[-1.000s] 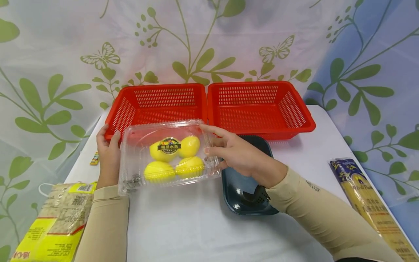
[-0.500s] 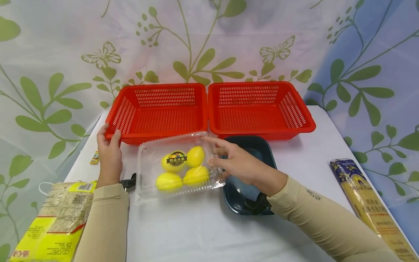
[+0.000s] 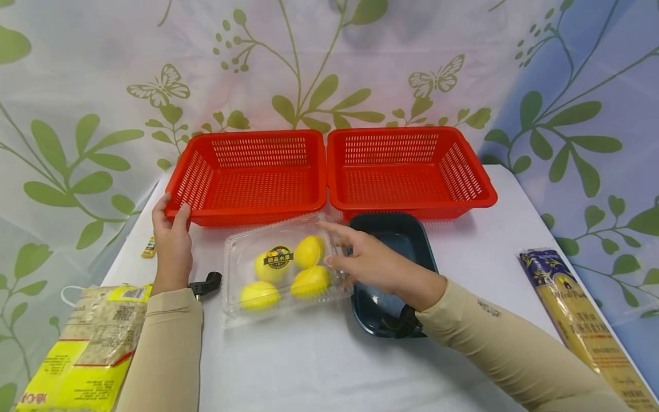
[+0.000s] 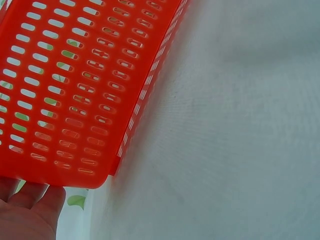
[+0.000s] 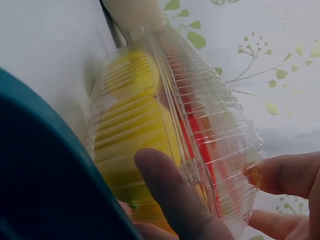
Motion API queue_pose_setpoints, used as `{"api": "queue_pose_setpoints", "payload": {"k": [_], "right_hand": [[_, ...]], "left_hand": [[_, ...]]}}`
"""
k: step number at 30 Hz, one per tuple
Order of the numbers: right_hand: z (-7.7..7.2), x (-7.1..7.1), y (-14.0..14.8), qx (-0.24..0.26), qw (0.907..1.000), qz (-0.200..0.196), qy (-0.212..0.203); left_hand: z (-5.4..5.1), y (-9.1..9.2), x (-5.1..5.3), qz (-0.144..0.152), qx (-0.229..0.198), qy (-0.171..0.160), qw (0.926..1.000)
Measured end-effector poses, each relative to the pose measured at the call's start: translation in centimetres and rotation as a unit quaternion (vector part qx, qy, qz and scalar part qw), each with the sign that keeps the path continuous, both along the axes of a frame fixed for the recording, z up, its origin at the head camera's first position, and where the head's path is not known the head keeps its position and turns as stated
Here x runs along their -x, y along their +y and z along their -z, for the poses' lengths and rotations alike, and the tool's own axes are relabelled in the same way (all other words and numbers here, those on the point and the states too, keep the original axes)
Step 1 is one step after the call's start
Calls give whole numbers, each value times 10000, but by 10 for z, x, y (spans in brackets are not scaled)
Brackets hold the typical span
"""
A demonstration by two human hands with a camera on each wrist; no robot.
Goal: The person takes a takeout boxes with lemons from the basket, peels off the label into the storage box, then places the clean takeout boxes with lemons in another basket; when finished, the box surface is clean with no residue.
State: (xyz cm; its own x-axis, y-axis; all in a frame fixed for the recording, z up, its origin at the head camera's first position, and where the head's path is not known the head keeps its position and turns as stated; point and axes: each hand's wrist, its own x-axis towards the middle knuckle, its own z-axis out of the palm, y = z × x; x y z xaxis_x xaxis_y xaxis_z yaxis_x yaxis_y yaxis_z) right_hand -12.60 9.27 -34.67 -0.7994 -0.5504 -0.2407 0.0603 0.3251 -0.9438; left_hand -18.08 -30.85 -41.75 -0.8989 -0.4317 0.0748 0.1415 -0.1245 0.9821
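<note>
box [image 3: 280, 260] came lower, seems nearly set down, left of half-curled right hand [image 3: 374, 260] gripping its end; left hand [image 3: 173, 246], relaxed, touches basket [image 3: 252, 214].

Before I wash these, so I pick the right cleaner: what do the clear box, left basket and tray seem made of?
Clear box: probably thin, glossy plastic; see-through ribbed walls with bright highlights.
Left basket: likely rigid moulded plastic, satin finish; uniform red and regular slots.
Tray: smooth and glossy, from its highlights; plastic or coated metal, I can't tell.
</note>
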Motion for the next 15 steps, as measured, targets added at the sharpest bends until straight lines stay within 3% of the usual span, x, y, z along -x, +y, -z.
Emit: {"api": "queue_pose_setpoints", "payload": {"k": [6, 15], "right_hand": [[5, 1, -4, 31, 10000, 10, -45], [9, 2, -12, 20, 9988, -130, -468]], "left_hand": [[0, 0, 0, -20, 41, -79, 10000], [-3, 0, -2, 61, 85, -38, 9999]]}}
